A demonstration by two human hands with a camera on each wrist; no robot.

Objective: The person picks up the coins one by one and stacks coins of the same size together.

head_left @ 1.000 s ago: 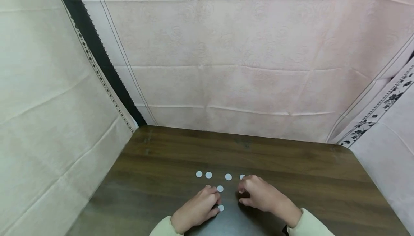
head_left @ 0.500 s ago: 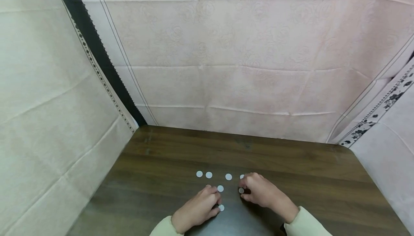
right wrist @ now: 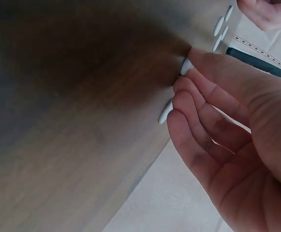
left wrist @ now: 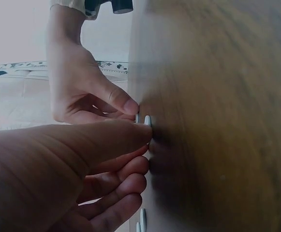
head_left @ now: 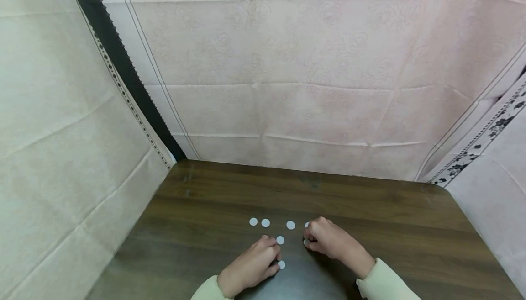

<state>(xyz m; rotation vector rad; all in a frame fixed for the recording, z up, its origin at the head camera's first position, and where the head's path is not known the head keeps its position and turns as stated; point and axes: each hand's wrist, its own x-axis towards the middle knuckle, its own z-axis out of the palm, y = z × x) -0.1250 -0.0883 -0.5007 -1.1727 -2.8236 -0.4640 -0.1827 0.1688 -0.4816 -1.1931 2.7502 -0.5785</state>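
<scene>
My left hand (head_left: 251, 262) rests low over the table, thumb and index finger at the edge of a flat, round white disc (head_left: 281, 265). In the left wrist view, the thumb tip overlaps that disc (left wrist: 148, 120). Another white disc (head_left: 281, 240) lies beside the left knuckles. To the right, my right hand (head_left: 332, 243) pinches a white disc (head_left: 306, 242) between thumb and index finger. The right wrist view shows this disc (right wrist: 185, 66) partly covered by the fingertips. Just beyond the right fingers lies a further disc (head_left: 307, 224), partly hidden by them.
Farther back on the brown wooden table (head_left: 230, 186) lie more white discs: a close pair, one of them the leftmost disc (head_left: 253, 221), and a single disc (head_left: 291, 225). Pale cloth (head_left: 308, 62) hangs behind the table and along both sides.
The right hand has shifted slightly, and its thumb has closed in on the disc by its fingers, covering part of it. The left hand has stayed in place.
</scene>
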